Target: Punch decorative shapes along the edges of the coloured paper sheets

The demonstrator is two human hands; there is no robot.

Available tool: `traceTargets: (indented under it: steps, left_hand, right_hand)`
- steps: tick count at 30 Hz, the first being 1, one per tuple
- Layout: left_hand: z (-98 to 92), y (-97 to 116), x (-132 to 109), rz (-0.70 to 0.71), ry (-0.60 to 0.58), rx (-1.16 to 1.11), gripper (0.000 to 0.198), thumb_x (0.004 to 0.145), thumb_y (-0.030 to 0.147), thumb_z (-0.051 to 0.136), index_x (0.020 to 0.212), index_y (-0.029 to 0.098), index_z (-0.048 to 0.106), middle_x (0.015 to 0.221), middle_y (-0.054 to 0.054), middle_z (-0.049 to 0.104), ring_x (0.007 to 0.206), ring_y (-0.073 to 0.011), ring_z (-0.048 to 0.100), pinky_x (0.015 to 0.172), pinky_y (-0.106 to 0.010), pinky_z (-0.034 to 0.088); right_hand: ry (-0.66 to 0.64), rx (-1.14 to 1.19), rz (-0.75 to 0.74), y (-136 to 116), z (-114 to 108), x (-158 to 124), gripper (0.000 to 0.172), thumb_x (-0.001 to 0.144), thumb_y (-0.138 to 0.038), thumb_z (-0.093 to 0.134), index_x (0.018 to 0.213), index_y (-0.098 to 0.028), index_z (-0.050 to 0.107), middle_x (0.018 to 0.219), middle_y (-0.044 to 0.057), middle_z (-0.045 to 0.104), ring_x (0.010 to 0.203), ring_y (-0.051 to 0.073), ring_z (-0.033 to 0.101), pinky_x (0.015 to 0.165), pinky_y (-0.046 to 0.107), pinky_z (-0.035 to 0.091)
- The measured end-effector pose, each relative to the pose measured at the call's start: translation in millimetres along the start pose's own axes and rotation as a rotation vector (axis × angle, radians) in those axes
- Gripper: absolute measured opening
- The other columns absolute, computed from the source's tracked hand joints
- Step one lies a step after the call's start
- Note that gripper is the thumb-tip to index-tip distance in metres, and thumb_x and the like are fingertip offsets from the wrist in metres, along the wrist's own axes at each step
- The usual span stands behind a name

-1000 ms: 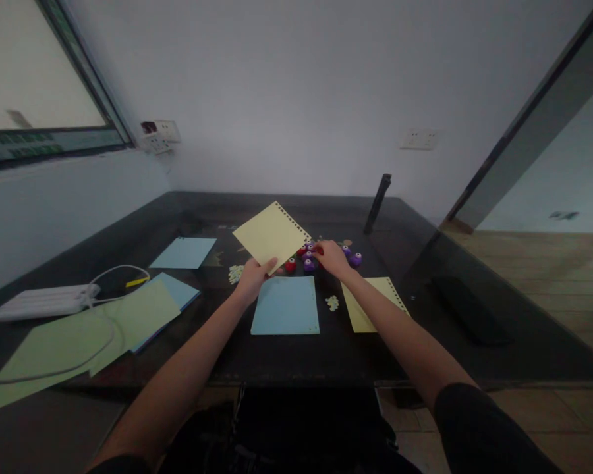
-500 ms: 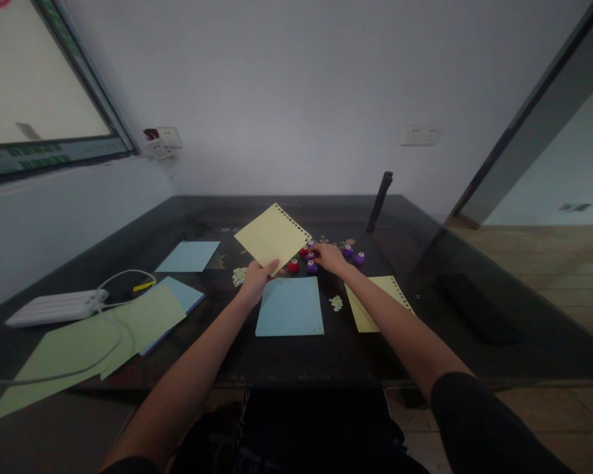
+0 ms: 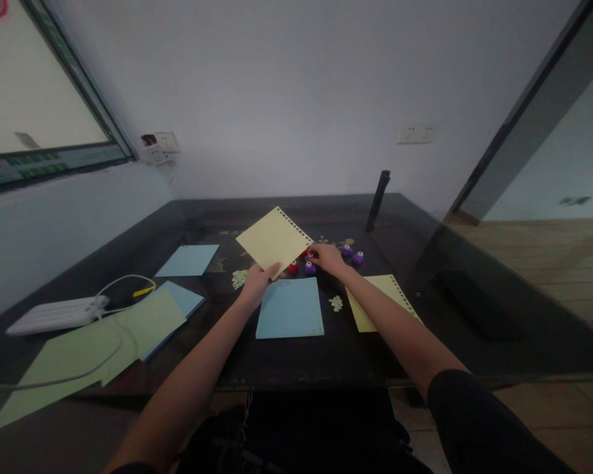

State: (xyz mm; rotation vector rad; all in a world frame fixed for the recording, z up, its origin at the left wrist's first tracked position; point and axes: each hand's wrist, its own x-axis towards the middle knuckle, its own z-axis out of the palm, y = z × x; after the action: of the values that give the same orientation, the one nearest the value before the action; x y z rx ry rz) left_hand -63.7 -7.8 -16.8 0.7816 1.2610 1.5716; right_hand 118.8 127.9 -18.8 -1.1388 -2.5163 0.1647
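Note:
My left hand pinches the lower corner of a yellow sheet of paper, thumb on top, and holds it tilted above the table. A row of small holes runs along the sheet's right edge. At that edge's lower end, my right hand closes its fingers round a small purple craft punch, mostly hidden by the fingers. Beside it stand a red punch and another purple punch. Below lies a light blue sheet. A second yellow sheet with a punched edge lies partly under my right forearm.
Small paper bits lie in two piles, one on the left and one on the right. Two purple punches stand farther right. Green sheets, a white power strip with its cable, and a black upright post are also on the dark table.
The view has shifted slightly. Both hands stay at the yellow sheet, with the right hand still at its punched edge; nothing has clearly been taken up or let go.

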Motion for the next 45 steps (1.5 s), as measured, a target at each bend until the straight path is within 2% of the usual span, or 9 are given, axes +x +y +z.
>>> traceTargets:
  steps: [4, 10, 14, 20, 24, 28, 36, 40, 45]
  left_hand:
    - [-0.6, 0, 0, 0.008, -0.003, 0.005, 0.016, 0.077, 0.014, 0.066, 0.092, 0.01, 0.067, 0.086, -0.009, 0.072, 0.058, -0.0131, 0.065, 0.05, -0.021, 0.051]
    - [2.0, 4, -5, 0.014, -0.006, -0.054, 0.017, 0.076, 0.012, 0.067, 0.093, 0.01, 0.066, 0.084, -0.008, 0.071, 0.058, -0.0124, 0.064, 0.05, -0.021, 0.05]
    - [10.5, 11, -11, -0.011, -0.017, -0.129, 0.017, 0.075, 0.012, 0.068, 0.091, 0.01, 0.066, 0.085, -0.007, 0.071, 0.056, -0.0093, 0.061, 0.049, -0.018, 0.047]
    - [36.9, 11, -23, -0.089, -0.11, -0.169, 0.018, 0.071, 0.017, 0.073, 0.087, 0.013, 0.066, 0.081, -0.005, 0.07, 0.057, -0.0075, 0.059, 0.049, -0.016, 0.046]
    - [45.3, -7, -27, -0.05, -0.148, -0.099, 0.029, 0.066, 0.025, 0.077, 0.09, 0.013, 0.067, 0.084, -0.006, 0.07, 0.057, -0.0087, 0.06, 0.052, -0.019, 0.047]
    - [39.4, -25, -24, -0.029, -0.171, -0.005, 0.036, 0.062, 0.03, 0.079, 0.09, 0.01, 0.068, 0.086, -0.007, 0.071, 0.058, -0.0114, 0.061, 0.054, -0.022, 0.048]
    - [34.8, -33, -21, 0.019, -0.203, 0.099, 0.033, 0.066, 0.033, 0.075, 0.088, 0.01, 0.067, 0.073, -0.007, 0.07, 0.055, -0.0132, 0.059, 0.054, -0.023, 0.046]
    - [35.1, -36, -22, 0.061, -0.202, 0.202, 0.028, 0.07, 0.035, 0.071, 0.082, 0.01, 0.067, 0.061, -0.005, 0.068, 0.054, -0.0144, 0.059, 0.052, -0.022, 0.043]
    - [38.1, -31, -27, 0.102, -0.194, 0.276, 0.02, 0.072, 0.031, 0.069, 0.078, 0.012, 0.068, 0.06, -0.005, 0.068, 0.054, -0.0152, 0.059, 0.053, -0.022, 0.044]
  right_hand:
    - [0.021, 0.101, 0.06, -1, -5, -2, 0.02, 0.079, -0.029, 0.067, 0.097, -0.022, 0.07, 0.09, 0.007, 0.072, 0.085, 0.021, 0.064, 0.077, 0.03, 0.045]
    - [0.235, 0.553, 0.132, 7, -28, -26, 0.035, 0.071, -0.014, 0.068, 0.106, -0.014, 0.066, 0.101, 0.011, 0.07, 0.087, 0.021, 0.066, 0.083, 0.035, 0.05]
    - [0.059, 1.093, 0.29, 0, -43, -68, 0.037, 0.073, -0.019, 0.067, 0.11, -0.014, 0.063, 0.083, 0.008, 0.071, 0.074, 0.019, 0.069, 0.078, 0.039, 0.055]
    - [0.022, 1.648, 0.391, -14, -49, -127, 0.034, 0.065, -0.021, 0.078, 0.097, -0.02, 0.067, 0.103, 0.006, 0.067, 0.087, 0.02, 0.069, 0.085, 0.035, 0.055]
    - [0.051, 1.682, 0.463, -8, -46, -134, 0.035, 0.061, -0.017, 0.08, 0.094, -0.02, 0.068, 0.096, 0.004, 0.069, 0.082, 0.015, 0.067, 0.074, 0.027, 0.054]
    - [0.021, 1.717, 0.479, -9, -42, -132, 0.033, 0.064, -0.021, 0.079, 0.095, -0.021, 0.067, 0.09, 0.003, 0.07, 0.07, 0.011, 0.065, 0.062, 0.021, 0.051]
    - [0.009, 1.772, 0.438, -16, -35, -132, 0.039, 0.066, -0.02, 0.078, 0.103, -0.02, 0.066, 0.092, 0.002, 0.069, 0.081, 0.016, 0.069, 0.088, 0.034, 0.052]
    - [0.072, 1.721, 0.446, -13, -31, -132, 0.037, 0.072, -0.029, 0.074, 0.106, -0.021, 0.064, 0.089, 0.003, 0.07, 0.076, 0.014, 0.067, 0.083, 0.034, 0.053]
    - [0.102, 1.615, 0.51, -14, -28, -131, 0.037, 0.064, -0.025, 0.08, 0.096, -0.021, 0.064, 0.082, 0.0, 0.068, 0.073, 0.012, 0.064, 0.072, 0.028, 0.05]
